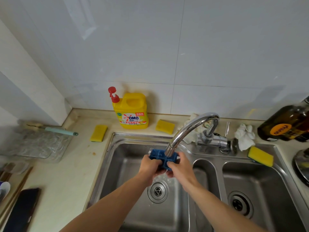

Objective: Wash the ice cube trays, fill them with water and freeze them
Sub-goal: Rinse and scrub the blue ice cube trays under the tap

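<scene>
A small blue ice cube tray (158,155) is held over the left basin of the steel sink (120,158), right under the mouth of the chrome tap (187,129). My left hand (148,166) grips its left end and my right hand (179,164) grips its right end, thumbs on top. Water splashes below the tray around the left drain (158,191). The tray's near edge is hidden by my fingers.
A yellow detergent jug (133,111) with a red pump stands behind the sink. Yellow sponges lie at the left (99,133), behind the basin (165,126) and on the right rim (260,156). A clear tray (38,144), a phone (21,210) and a dark bottle (284,124) sit on the counter.
</scene>
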